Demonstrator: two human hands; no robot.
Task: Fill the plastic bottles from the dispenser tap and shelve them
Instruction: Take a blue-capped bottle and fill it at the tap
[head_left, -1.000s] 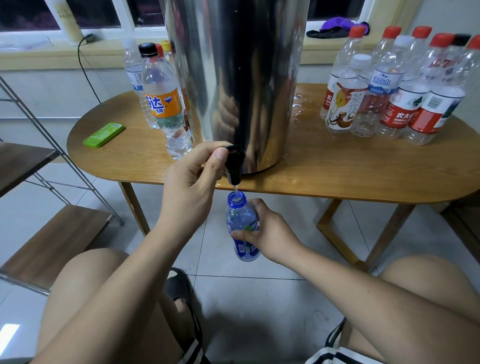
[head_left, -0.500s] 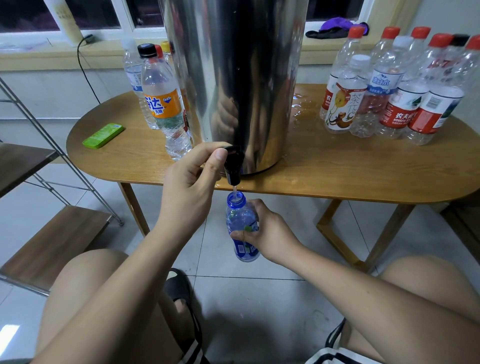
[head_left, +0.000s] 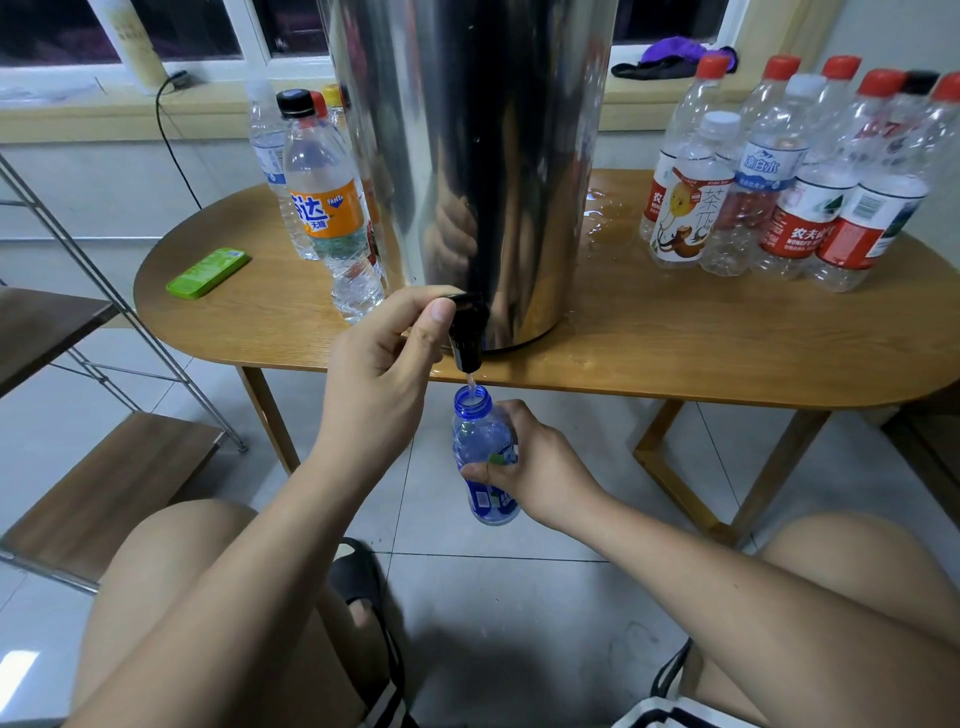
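Two hands work at the tap (head_left: 466, 332), and almost nothing has changed over the last second. The left hand (head_left: 384, 374) still has its grip curled on the black tap lever, thumb pressed against the lever's near side, fingers folded beneath. The right hand (head_left: 524, 462) keeps its grip wrapped around the middle of the blue bottle (head_left: 485, 457), thumb across the label in front, fingers behind it. The bottle stays upright and uncapped, its mouth straight under the spout and just apart from it, with a thin stream (head_left: 470, 383) falling into the neck as before. The bottle hangs below the edge of the surface (head_left: 675, 343), over the tiled floor. Neither grip has shifted on what it holds; the view has crept very slightly, no more.

Above the left grip stands the steel dispenser (head_left: 467, 156), its base at the near edge of the surface. Left of that grip stands the Fanta bottle (head_left: 332, 208), holding clear water, with more capped bottles behind it, and farther left lies a green case (head_left: 208, 273). Up and to the right of the right grip stands a cluster of empties (head_left: 789, 182), mostly red-capped, with a puddle (head_left: 597, 213) between them and the dispenser. The shelf rack (head_left: 93, 467) stands far left of both grips, its boards bare where seen
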